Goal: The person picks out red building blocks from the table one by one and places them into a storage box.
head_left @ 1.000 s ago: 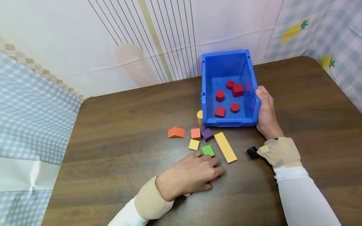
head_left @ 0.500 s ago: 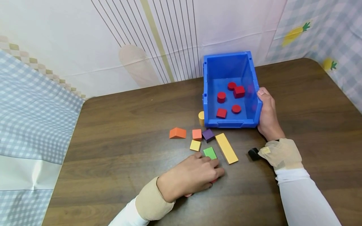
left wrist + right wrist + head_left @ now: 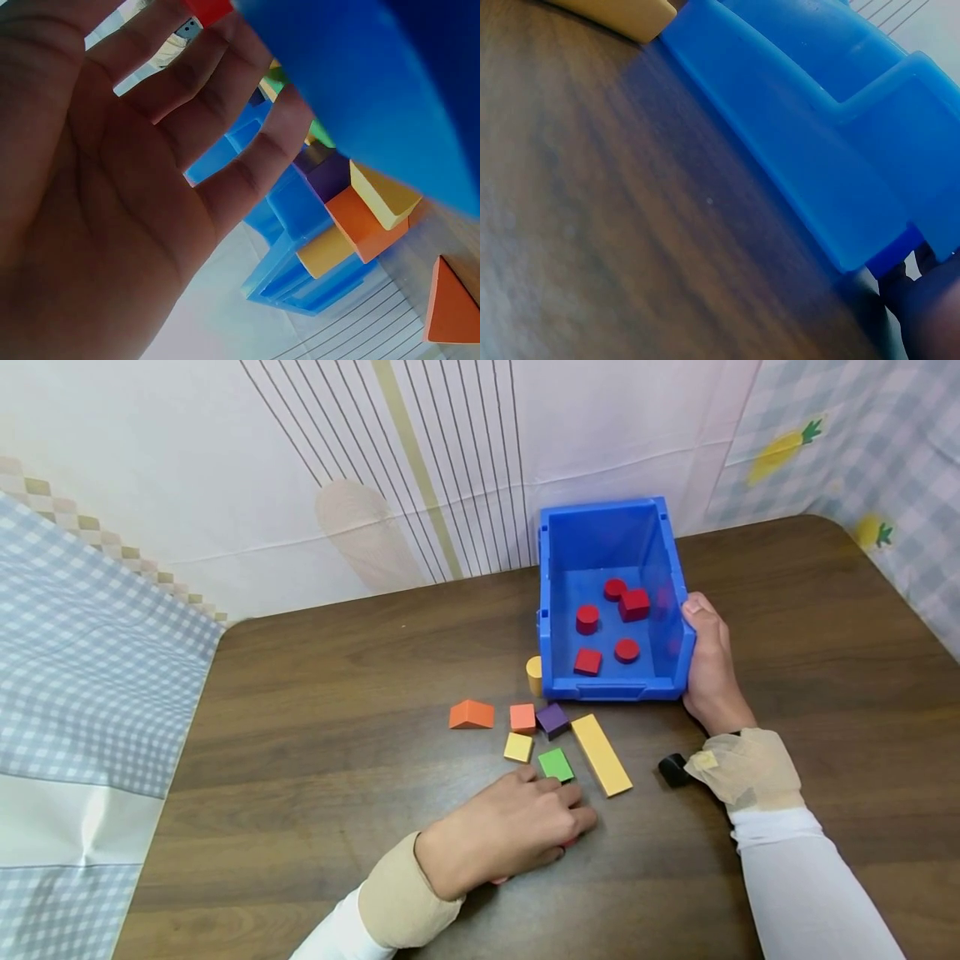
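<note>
My left hand (image 3: 502,827) lies low over the table, its thumb and index finger at a small red block (image 3: 572,842) mostly hidden beneath them. In the left wrist view the red block (image 3: 210,9) shows at the fingertips. A pink piece (image 3: 498,881) peeks out under that hand. Just ahead of its fingers lies a green block (image 3: 556,764). My right hand (image 3: 711,672) grips the right wall of a blue plastic bin (image 3: 611,692), thumb over the rim. Inside the bin are several red blocks (image 3: 633,605), cubes and round ones.
Near the bin's front are a long yellow block (image 3: 602,756), a purple block (image 3: 553,720), a coral cube (image 3: 522,717), a yellow square block (image 3: 518,747) and an orange triangular block (image 3: 472,715). A yellow cylinder (image 3: 534,675) stands against the bin's left side. A blurred blue shape (image 3: 375,90) fills the left wrist view's upper right.
The head view has shifted slightly. My left hand stays over the red block with only small finger movement, and my right hand keeps its hold on the bin.
</note>
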Demonstrator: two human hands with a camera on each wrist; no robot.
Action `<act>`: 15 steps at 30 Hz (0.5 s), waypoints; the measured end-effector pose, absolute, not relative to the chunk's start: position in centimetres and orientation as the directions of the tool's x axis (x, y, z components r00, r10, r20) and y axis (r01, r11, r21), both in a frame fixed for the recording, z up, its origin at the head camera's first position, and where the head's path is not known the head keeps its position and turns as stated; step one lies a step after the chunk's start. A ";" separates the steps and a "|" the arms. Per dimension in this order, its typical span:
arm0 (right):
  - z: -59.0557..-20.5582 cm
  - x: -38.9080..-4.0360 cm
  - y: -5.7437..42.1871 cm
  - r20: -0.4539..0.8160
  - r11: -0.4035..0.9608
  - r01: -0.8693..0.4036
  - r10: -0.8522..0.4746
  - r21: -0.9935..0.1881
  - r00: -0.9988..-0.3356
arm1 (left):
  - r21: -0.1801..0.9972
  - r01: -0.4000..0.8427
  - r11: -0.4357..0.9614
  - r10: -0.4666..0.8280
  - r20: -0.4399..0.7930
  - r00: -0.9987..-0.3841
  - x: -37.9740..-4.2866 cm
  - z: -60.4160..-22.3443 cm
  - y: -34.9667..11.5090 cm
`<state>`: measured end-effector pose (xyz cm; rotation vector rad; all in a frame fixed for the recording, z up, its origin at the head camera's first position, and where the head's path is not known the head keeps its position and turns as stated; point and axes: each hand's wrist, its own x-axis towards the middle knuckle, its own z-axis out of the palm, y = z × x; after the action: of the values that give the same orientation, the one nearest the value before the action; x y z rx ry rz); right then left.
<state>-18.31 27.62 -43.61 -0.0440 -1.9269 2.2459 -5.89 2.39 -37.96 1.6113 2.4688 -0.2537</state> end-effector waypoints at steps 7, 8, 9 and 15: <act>-43.5 -18.4 27.5 0.098 -0.143 -0.119 0.147 -0.983 -0.984 | 0.014 0.913 0.409 0.886 -0.247 -0.393 -6.2 -37.9 2.3; -43.5 -18.4 27.5 0.097 -0.140 -0.118 0.146 -0.983 -0.984 | 0.017 0.913 0.408 0.888 -0.239 -0.392 -6.3 -38.0 2.2; -43.5 -18.4 27.5 0.096 -0.137 -0.116 0.147 -0.984 -0.984 | 0.019 0.914 0.406 0.891 -0.229 -0.392 -6.3 -38.0 2.2; -43.6 -18.3 27.6 0.091 -0.138 -0.112 0.155 -0.984 -0.984 | 0.058 0.906 0.420 0.895 -0.195 -0.402 -6.5 -38.1 2.0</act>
<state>-18.31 27.58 -43.56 -0.0486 -1.9361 2.2442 -6.51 1.96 -38.10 1.5912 2.4762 -0.0836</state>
